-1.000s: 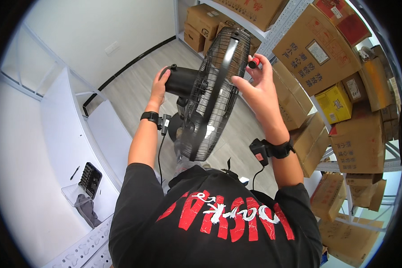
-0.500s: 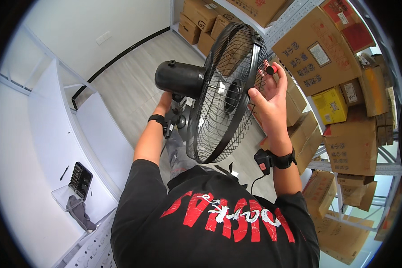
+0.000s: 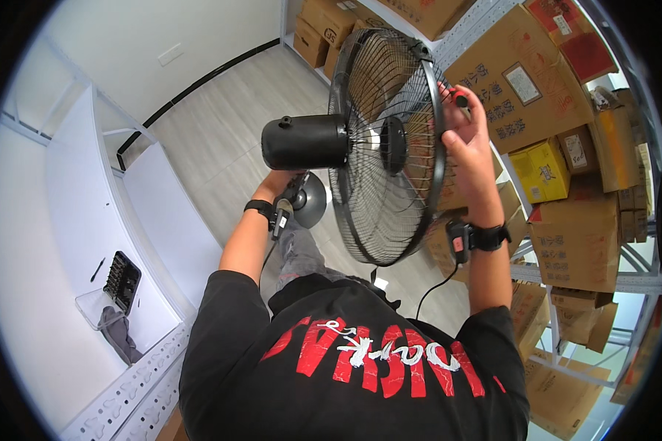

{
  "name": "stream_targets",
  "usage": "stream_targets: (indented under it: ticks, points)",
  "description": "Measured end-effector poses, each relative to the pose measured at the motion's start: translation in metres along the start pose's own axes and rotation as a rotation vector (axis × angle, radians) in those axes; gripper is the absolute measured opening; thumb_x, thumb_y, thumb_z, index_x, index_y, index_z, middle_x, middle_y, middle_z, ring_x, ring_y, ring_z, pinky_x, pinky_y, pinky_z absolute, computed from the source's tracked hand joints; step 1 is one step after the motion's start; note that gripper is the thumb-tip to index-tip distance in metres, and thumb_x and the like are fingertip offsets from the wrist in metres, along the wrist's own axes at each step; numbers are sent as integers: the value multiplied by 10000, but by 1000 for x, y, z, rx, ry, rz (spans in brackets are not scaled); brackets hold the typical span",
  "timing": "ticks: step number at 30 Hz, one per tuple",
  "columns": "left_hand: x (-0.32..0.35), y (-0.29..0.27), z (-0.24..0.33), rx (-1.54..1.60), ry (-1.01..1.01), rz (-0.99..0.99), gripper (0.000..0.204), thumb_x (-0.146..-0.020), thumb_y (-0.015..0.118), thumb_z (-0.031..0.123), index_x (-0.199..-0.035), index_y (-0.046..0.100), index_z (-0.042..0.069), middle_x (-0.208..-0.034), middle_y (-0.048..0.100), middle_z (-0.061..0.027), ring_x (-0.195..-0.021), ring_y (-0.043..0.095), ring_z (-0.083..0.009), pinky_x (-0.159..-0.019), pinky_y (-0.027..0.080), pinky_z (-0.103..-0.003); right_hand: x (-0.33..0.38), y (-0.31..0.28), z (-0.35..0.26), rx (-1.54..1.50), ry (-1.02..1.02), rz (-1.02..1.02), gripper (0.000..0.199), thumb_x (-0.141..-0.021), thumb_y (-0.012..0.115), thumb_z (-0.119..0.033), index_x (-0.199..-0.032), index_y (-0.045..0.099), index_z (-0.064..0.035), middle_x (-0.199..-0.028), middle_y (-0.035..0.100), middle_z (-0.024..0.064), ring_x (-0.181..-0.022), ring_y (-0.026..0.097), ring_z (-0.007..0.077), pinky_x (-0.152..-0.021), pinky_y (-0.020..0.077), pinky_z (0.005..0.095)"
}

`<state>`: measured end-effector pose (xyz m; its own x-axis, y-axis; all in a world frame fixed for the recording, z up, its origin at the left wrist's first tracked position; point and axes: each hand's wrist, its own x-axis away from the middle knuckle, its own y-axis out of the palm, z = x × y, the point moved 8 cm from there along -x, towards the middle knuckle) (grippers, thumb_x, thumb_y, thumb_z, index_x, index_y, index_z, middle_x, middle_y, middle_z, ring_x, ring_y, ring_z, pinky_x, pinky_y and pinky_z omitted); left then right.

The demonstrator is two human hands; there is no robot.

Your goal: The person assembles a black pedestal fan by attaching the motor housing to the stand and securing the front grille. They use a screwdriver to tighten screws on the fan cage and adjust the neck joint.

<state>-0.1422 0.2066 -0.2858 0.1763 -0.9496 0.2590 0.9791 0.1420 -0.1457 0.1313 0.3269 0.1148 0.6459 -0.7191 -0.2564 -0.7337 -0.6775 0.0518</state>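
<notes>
A black fan [image 3: 305, 142] stands in front of me, its round wire grille [image 3: 390, 213] turned to the right and its motor housing to the left. My left hand [image 3: 281, 181] is closed round the stand just under the motor housing, its fingers mostly hidden. Below it shows the round dark base [image 3: 312, 202]. At the right rim of the grille, my right hand [image 3: 466, 136] holds a slim red-and-black tool handle [image 3: 460, 98] between curled fingers. The handle's far end is hidden, and its kind is unclear.
Shelves on the right hold many cardboard boxes [image 3: 574, 242] and a yellow box [image 3: 541, 173]. More cartons [image 3: 324, 29] sit at the back. On the left white shelf [image 3: 73, 220] lie a black bit set [image 3: 123, 283], a dark pen-like tool [image 3: 97, 270] and grey cloth [image 3: 118, 334].
The fan's head has swung, showing more of its side, and its grille has shifted right. My right hand has moved right with it, still holding the handle. More of the base shows.
</notes>
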Motion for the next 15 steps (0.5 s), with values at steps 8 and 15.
stream_targets:
  ticks: [8, 15]
  points:
    - [41, 102, 69, -28, 219, -115, 453, -958, 773, 210, -1378, 671, 78, -1353, 693, -49, -1217, 636, -195, -1052, 493, -359, 31, -88, -14, 118, 52, -87, 1071, -785, 911, -451, -1588, 318, -64, -1574, 475, 153, -1401, 493, 253, -1161, 401, 390]
    - [54, 55, 52, 94, 139, 5, 641, -833, 894, 194, -1410, 638, 78, -1332, 690, -78, -1263, 618, -200, -1058, 508, -372, 97, -115, 1, 53, 197, -48, 1135, -766, 953, -230, -1616, 208, -137, -1680, 343, 130, -1449, 459, 280, -1132, 436, 417]
